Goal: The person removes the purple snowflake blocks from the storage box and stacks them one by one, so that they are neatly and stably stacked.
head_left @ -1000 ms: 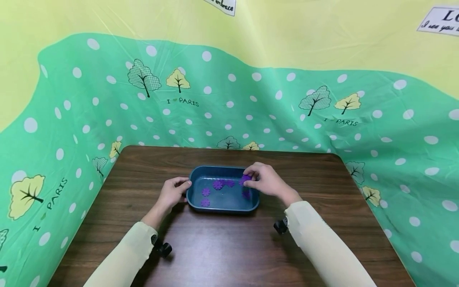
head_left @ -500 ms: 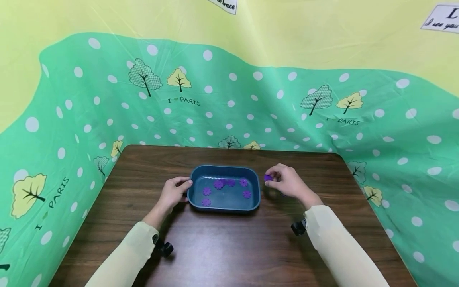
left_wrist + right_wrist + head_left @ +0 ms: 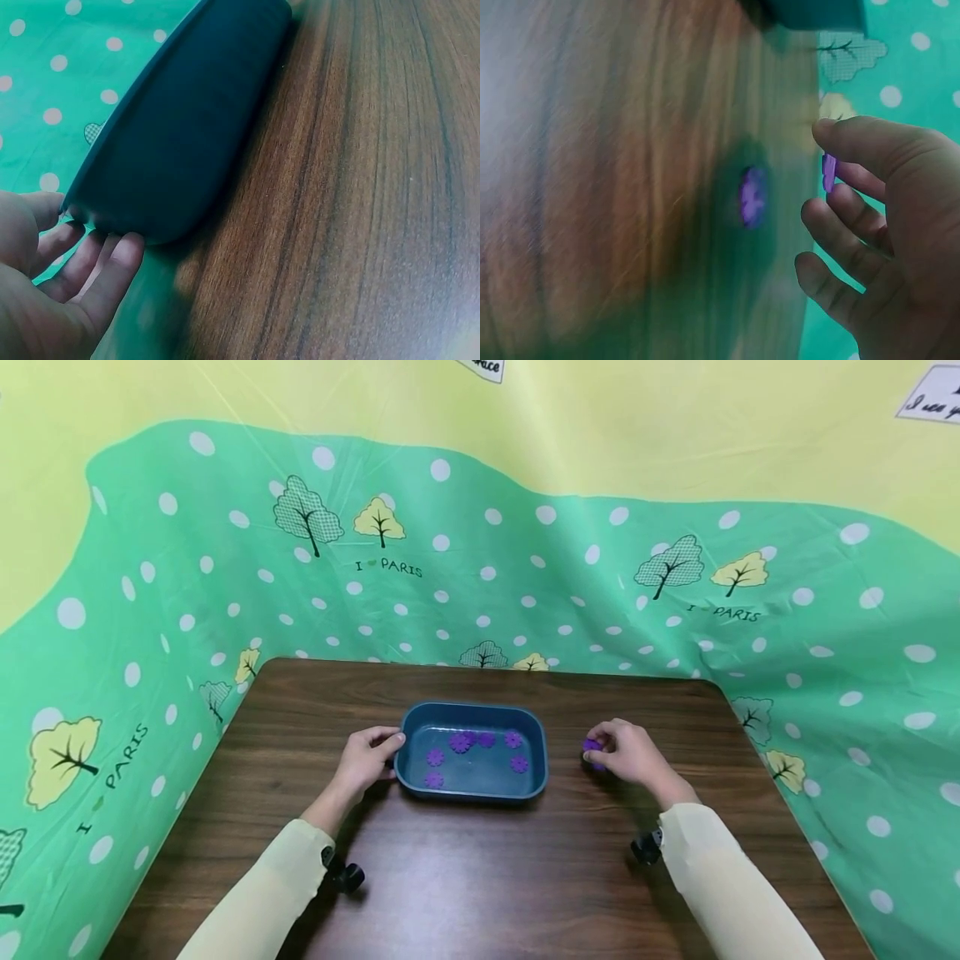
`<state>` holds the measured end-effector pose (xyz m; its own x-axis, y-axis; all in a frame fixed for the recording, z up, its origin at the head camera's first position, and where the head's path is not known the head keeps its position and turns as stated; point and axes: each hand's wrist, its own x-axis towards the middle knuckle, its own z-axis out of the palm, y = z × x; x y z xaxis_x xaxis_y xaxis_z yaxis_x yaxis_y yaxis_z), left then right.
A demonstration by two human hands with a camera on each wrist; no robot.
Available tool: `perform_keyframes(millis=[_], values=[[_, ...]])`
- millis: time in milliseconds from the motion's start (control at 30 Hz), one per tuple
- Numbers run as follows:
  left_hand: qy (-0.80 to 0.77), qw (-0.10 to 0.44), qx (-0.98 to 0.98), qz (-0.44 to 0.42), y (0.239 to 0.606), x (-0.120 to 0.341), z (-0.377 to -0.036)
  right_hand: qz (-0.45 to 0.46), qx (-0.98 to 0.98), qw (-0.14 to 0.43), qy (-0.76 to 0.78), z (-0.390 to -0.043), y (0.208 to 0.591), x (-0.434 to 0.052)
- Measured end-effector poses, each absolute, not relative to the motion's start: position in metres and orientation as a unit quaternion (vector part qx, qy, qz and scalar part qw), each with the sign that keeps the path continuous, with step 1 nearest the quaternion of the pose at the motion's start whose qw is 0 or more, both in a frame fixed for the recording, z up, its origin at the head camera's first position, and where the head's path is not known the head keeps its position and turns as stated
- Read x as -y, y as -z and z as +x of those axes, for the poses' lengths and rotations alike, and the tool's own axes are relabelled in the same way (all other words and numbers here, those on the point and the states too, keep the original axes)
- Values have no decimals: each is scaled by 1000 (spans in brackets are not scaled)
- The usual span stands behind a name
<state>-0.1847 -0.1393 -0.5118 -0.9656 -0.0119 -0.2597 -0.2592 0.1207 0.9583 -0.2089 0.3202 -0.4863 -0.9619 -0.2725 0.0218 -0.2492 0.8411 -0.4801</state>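
Note:
A dark blue tray stands on the table, with several small purple flower-shaped pieces lying on its bottom. My left hand grips its left end, thumb at the rim and fingers against the outer wall. To the right of the tray, my right hand pinches a purple flower-shaped piece between thumb and fingers. Below that hand, another purple flower-shaped piece lies on the wood; in the head view the fingers partly hide it.
The brown wooden table has rounded far corners. A green and yellow printed cloth hangs behind and beside it. A small black device sits at the right wrist, and a similar black device at the left wrist.
My right hand has moved out of the tray to the right and then down close to the table, carrying a purple piece. The left hand has stayed on the tray.

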Motion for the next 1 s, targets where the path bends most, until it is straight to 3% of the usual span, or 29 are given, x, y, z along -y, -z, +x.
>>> perform_keyframes(millis=[1000], values=[[-662, 96, -738, -88, 513, 141, -186, -108, -970, 65, 210, -205, 507, -331]])
